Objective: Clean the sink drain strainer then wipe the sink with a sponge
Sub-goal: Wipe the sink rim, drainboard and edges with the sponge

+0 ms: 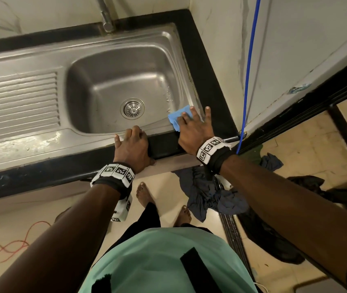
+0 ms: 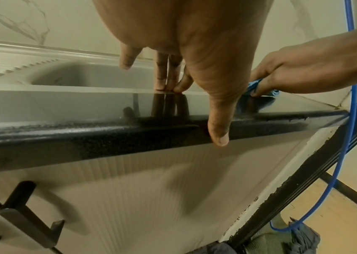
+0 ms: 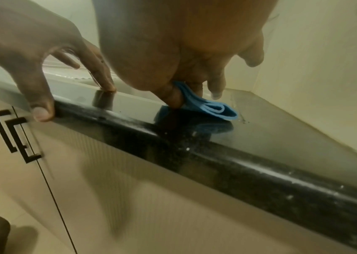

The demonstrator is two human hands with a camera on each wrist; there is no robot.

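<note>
The steel sink (image 1: 113, 81) has its round drain strainer (image 1: 132, 108) seated in the basin floor. At the sink's front right corner, a folded blue sponge (image 1: 176, 118) lies half on the rim and half on the black counter. My right hand (image 1: 191, 126) presses on it with fingers spread. In the right wrist view the thumb of that hand (image 3: 173, 43) pinches the sponge (image 3: 212, 107) against the fingers. My left hand (image 1: 133, 144) rests on the front rim, holding nothing. Its fingertips (image 2: 166, 86) touch the counter and its thumb hangs over the edge.
A tap (image 1: 106, 15) stands behind the basin and a ribbed drainboard (image 1: 18, 102) lies to its left. The black counter (image 1: 206, 66) meets a wall on the right, where a blue cable (image 1: 251, 60) hangs. Dark clothes (image 1: 208, 193) lie on the floor. Cabinet handles (image 3: 14, 134) sit below.
</note>
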